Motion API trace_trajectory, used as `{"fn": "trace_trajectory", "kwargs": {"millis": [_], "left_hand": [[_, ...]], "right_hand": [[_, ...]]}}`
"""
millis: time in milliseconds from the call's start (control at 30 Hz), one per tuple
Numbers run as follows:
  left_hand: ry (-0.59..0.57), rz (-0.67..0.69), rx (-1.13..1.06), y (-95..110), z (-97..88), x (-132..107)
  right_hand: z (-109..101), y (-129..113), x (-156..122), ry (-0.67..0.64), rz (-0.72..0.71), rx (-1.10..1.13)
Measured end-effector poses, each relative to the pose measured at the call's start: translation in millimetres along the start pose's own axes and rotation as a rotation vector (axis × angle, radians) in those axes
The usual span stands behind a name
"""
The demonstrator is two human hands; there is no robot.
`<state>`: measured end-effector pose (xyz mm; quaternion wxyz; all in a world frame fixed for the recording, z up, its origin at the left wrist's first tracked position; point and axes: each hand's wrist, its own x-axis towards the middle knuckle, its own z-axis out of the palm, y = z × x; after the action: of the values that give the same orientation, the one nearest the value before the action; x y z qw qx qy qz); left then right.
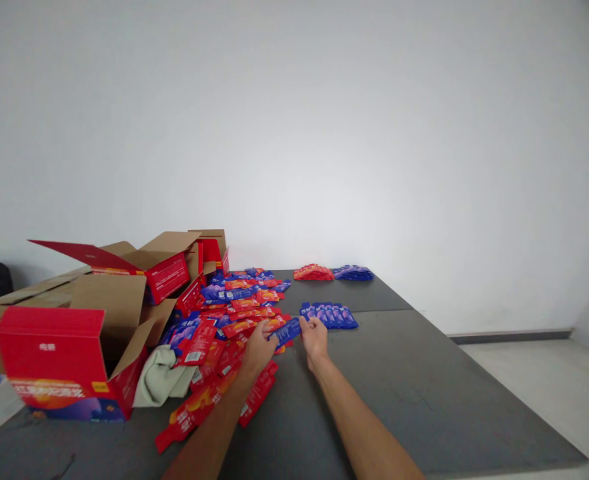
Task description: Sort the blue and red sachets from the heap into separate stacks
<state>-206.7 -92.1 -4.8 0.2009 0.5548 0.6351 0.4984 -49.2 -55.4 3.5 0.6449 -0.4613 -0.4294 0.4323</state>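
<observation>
Both hands reach out over a grey table [424, 373]. My left hand [259, 347] and my right hand [315, 337] each pinch one end of a blue sachet [287, 331], held between them just above the table. To the left lies a big loose heap of red and blue sachets [234, 310]. Just beyond my right hand sits a neat row of blue sachets [330, 315].
Open red-and-cardboard boxes [74, 347] crowd the table's left side, with a pale cloth [161, 380] beside them. At the far edge lie a red sachet stack [313, 272] and a blue sachet stack [353, 272]. A white wall stands behind; the floor drops away on the right.
</observation>
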Motion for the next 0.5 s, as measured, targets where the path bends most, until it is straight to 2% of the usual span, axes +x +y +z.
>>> {"fn": "trace_trajectory", "kwargs": {"millis": [167, 267, 367, 500], "left_hand": [[-0.038, 0.330, 0.179, 22.1, 17.2, -13.8], [-0.066, 0.397, 0.221, 36.3, 23.9, -16.6], [-0.111, 0.329, 0.118, 44.3, 34.3, -11.3], [-0.100, 0.016, -0.244, 46.0, 58.9, 0.9]], "right_hand": [[-6.1, -4.4, 8.2, 0.027, -0.009, -0.014], [-12.5, -11.1, 11.5, 0.018, -0.004, -0.011], [-24.3, -17.9, 14.1, -0.057, -0.030, -0.006], [-46.6, -17.0, 18.1, -0.157, -0.103, -0.206]]}}
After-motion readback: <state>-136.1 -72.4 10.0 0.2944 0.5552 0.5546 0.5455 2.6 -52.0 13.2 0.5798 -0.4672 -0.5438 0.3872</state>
